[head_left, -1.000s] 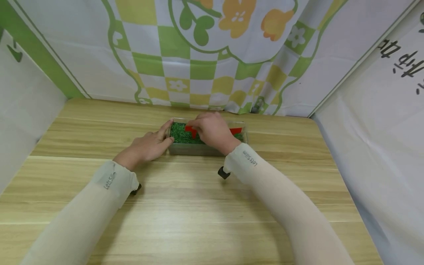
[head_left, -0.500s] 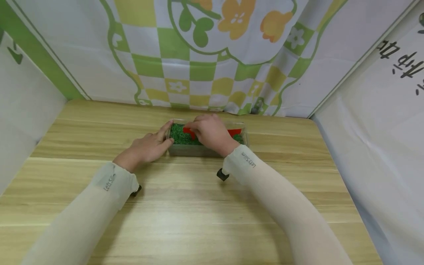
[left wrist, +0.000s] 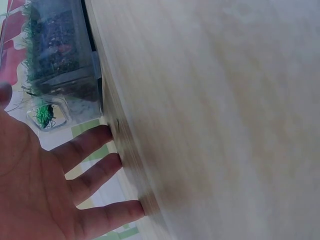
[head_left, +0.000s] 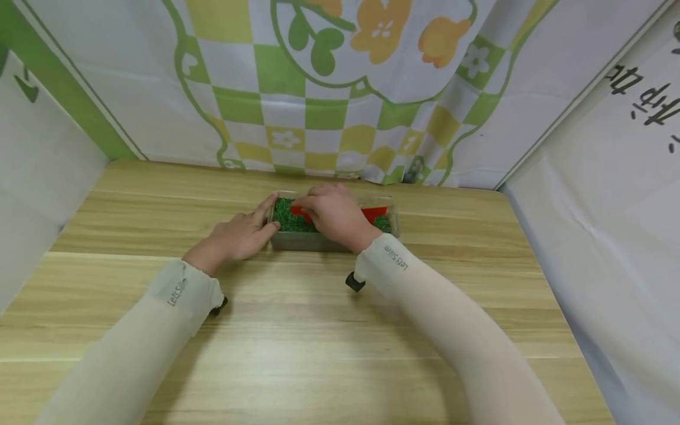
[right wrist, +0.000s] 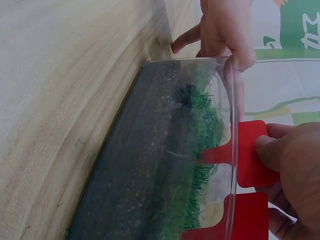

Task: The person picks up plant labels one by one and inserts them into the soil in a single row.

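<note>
A clear rectangular box [head_left: 305, 242] stands on the table, with dark soil and green artificial-looking grass [head_left: 285, 215] inside. My right hand [head_left: 338, 213] pinches a red T-shaped plant label [right wrist: 256, 153] between thumb and fingers; its narrow stem reaches down among the grass. A second red label [right wrist: 251, 216] of the same shape stands beside it, under the right hand. At the box's left end, my left hand [head_left: 236, 237] has its thumb at the near corner and index finger at the far corner. Its other fingers [left wrist: 95, 172] are straight and spread, tips at the tabletop.
A wooden table [head_left: 297, 342] extends in front of the box. Close behind hangs a green, yellow and white checked curtain [head_left: 324, 112]. White panels stand at both sides, the right one [head_left: 611, 195] bearing dark handwriting.
My right hand has shifted slightly left with the red label, whose stem shows less above the grass. My left hand and the box have stayed in place.
</note>
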The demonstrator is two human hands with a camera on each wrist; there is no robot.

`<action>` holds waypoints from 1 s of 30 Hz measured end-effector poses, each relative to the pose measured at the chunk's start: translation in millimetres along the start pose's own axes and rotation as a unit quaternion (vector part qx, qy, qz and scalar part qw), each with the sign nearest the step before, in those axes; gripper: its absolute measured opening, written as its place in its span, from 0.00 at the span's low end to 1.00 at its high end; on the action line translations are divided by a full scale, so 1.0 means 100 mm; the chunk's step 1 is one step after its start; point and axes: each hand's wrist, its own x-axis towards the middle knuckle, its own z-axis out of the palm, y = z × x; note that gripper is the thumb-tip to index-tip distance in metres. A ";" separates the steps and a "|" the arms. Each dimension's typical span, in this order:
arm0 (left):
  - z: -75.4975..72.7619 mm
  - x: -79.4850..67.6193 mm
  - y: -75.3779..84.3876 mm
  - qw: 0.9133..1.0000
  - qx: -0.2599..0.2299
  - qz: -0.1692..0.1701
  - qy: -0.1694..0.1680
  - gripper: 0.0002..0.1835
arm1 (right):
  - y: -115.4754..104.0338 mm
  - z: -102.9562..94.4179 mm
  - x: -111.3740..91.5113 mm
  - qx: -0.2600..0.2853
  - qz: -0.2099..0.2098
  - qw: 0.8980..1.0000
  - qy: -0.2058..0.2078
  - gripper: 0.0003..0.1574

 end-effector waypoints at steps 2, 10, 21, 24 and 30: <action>0.00 -0.01 0.00 1.000 -0.001 -0.001 -0.001 0.36 | -0.01 0.00 0.00 -0.002 0.002 1.000 -0.002 0.18; 0.01 -0.01 0.00 1.000 0.000 0.001 0.001 0.37 | -0.01 0.00 0.00 0.004 0.015 1.000 -0.009 0.19; 0.01 -0.01 0.00 1.000 0.003 0.000 0.003 0.36 | 0.19 -0.19 -0.06 0.102 0.074 0.992 0.010 0.24; 0.01 -0.01 0.01 1.000 -0.004 0.000 0.004 0.35 | 0.26 -0.27 -0.10 0.111 0.084 0.990 0.026 0.24; 0.00 -0.03 0.02 1.000 -0.009 0.003 0.006 0.35 | 0.36 -0.35 -0.22 0.099 0.091 0.990 0.039 0.21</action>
